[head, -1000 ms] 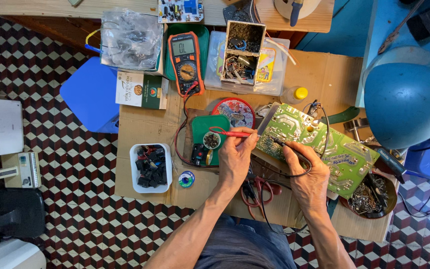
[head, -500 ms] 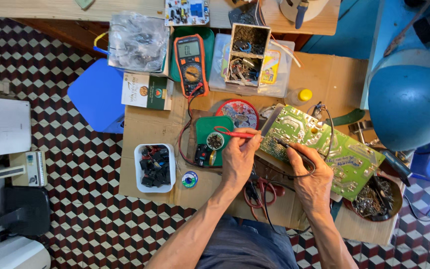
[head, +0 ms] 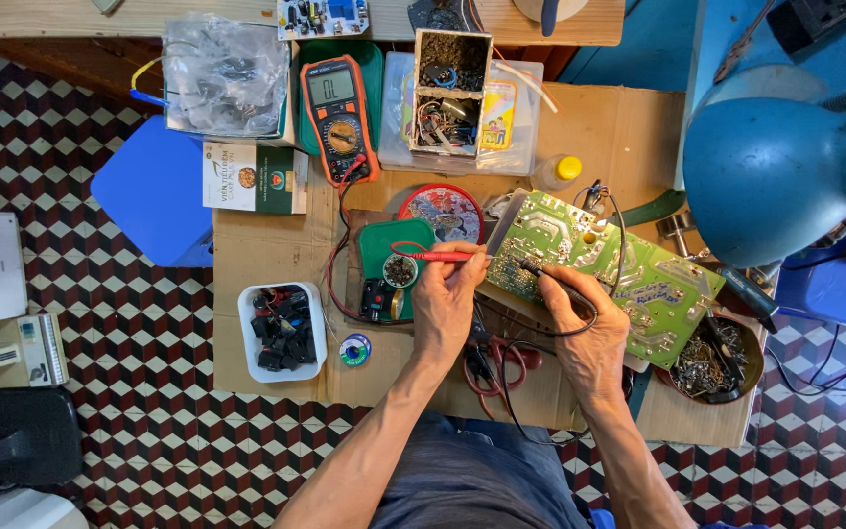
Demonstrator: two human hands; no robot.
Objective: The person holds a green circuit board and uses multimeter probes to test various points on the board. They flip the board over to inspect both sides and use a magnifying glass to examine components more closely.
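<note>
- The left hand (head: 446, 304) is closed in a narrow pinch around a thin red probe (head: 440, 256), a slim plastic rod that lies nearly level, its long axis running left to right with the tip pointing right at the near edge of the circuit board (head: 607, 269).
- The right hand (head: 589, 338) is curled around a black probe (head: 547, 279), a short dark stick that slants from the hand up and to the left, its tip touching the board's left part.
- The circuit board is a flat green rectangle with pale printed tracks and small solder spots; it sits tilted on the brown cardboard table top (head: 266, 257), its long axis running from upper left to lower right.
- Red and black wires (head: 338, 250) loop back to an orange-edged meter (head: 340, 118) with a grey screen and round dial, lying upright well above the left hand.
- A white square tub (head: 282, 331) of black plastic parts sits left of the left hand.
- A glossy blue lamp shade (head: 775, 171) hangs over the table's right side.
</note>
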